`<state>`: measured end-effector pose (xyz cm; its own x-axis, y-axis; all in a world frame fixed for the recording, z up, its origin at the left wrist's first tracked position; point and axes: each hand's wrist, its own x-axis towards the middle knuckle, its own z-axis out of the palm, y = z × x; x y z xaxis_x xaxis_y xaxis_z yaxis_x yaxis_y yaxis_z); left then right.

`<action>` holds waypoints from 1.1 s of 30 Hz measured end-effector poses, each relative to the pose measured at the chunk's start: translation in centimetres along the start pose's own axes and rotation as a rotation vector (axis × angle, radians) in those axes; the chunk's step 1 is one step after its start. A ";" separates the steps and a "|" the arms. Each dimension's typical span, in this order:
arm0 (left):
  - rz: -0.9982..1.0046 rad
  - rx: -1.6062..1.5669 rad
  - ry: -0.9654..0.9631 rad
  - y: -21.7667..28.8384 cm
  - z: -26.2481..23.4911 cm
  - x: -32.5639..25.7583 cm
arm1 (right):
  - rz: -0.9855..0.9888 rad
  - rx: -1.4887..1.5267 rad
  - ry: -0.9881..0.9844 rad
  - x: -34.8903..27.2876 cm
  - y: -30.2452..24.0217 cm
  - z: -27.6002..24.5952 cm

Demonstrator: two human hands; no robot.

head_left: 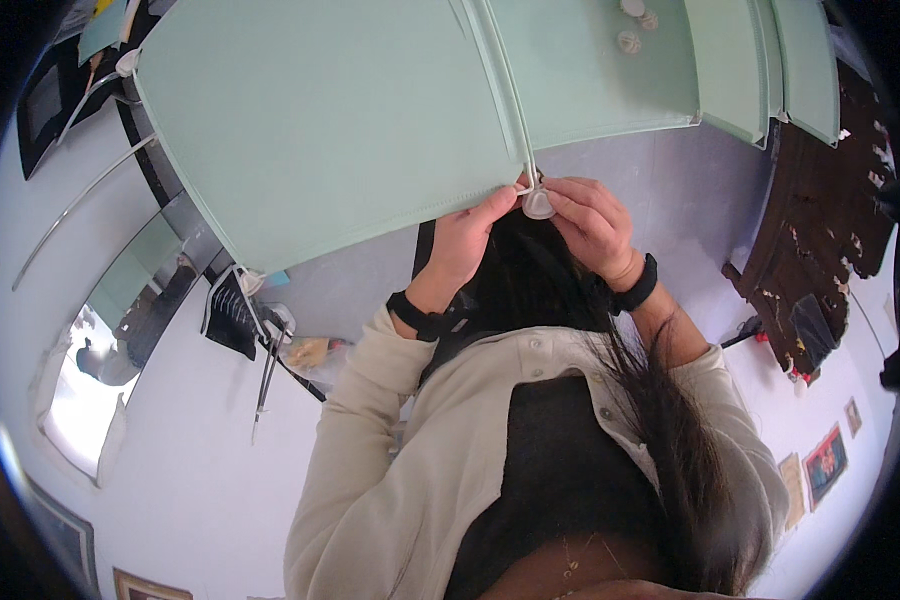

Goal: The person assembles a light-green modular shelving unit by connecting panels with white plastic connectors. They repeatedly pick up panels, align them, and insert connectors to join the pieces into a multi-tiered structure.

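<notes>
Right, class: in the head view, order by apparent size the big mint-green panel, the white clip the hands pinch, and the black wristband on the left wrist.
1. mint-green panel
2. black wristband
3. white clip

The wristband and clip look close in size; the ranking is unsure.

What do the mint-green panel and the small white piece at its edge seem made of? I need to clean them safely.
Green panel: probably matte fabric or vinyl, judging by its stitched hem. White piece, pinched by both hands: seemingly smooth, glossy plastic.
</notes>
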<state>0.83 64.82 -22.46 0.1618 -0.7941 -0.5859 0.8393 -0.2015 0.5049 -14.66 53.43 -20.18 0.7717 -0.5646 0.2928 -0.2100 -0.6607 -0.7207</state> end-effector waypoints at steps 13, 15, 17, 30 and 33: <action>-0.013 0.033 0.005 0.4 0.0 -0.1 | -0.019 -0.096 -0.044 0.5 -0.9 -0.6; -0.010 0.048 0.000 0.3 -0.1 0.0 | -0.019 -0.104 -0.060 0.6 -1.0 -0.7; 0.015 0.082 -0.002 0.2 -0.2 0.0 | -0.024 -0.106 -0.070 0.8 -0.9 -0.9; -0.012 0.064 0.006 0.0 -0.1 -0.1 | 0.042 -0.113 -0.197 2.0 -1.8 -1.6; -0.015 -0.008 -0.002 -0.4 -0.2 -0.1 | 0.027 -0.121 -0.222 2.4 -1.7 -1.8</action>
<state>0.53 65.10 -22.70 0.1479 -0.7924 -0.5918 0.8459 -0.2087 0.4909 -13.55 52.30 -17.07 0.8748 -0.4695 0.1194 -0.2925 -0.7084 -0.6424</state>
